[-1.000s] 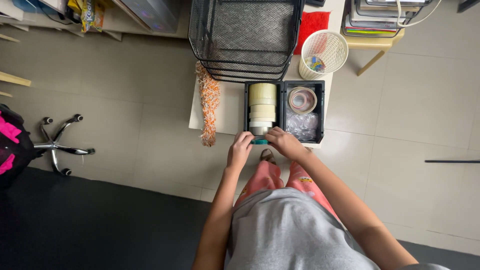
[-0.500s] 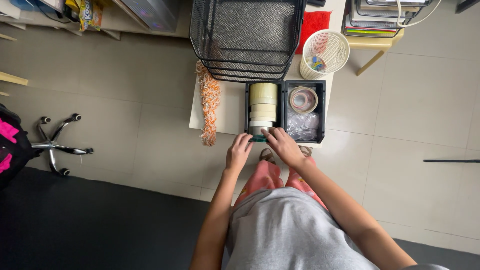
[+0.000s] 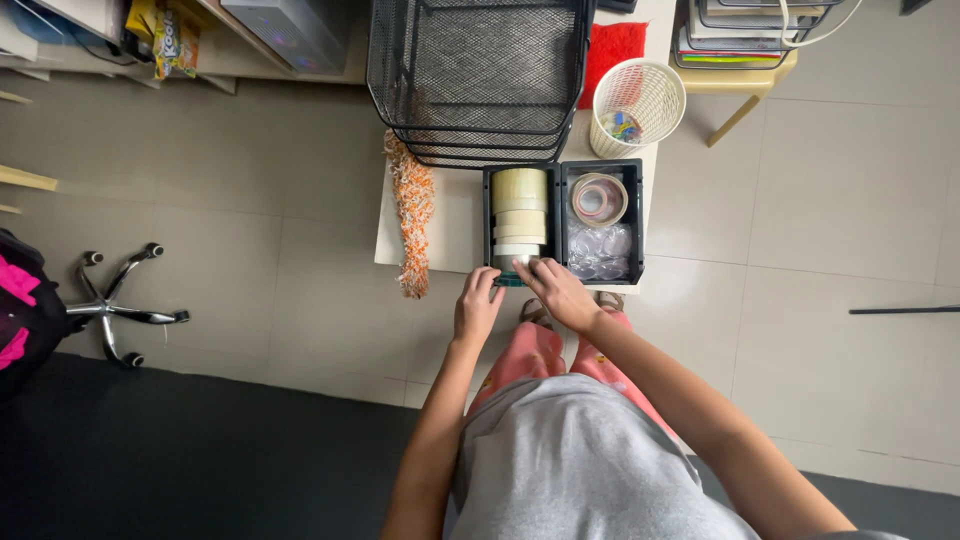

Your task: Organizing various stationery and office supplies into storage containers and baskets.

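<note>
Item: row of tape rolls, left half of the black bin, near table edge. Your right hand fingers pinch the nearest roll; left hand rests spread beside. Advice: steady the bin, lift straight.

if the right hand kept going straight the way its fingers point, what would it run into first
Probably the row of tape rolls standing on edge in the left compartment of the black bin. The right hand points up and away, its fingers already at the nearest roll; actual contact is unclear from above.
</note>
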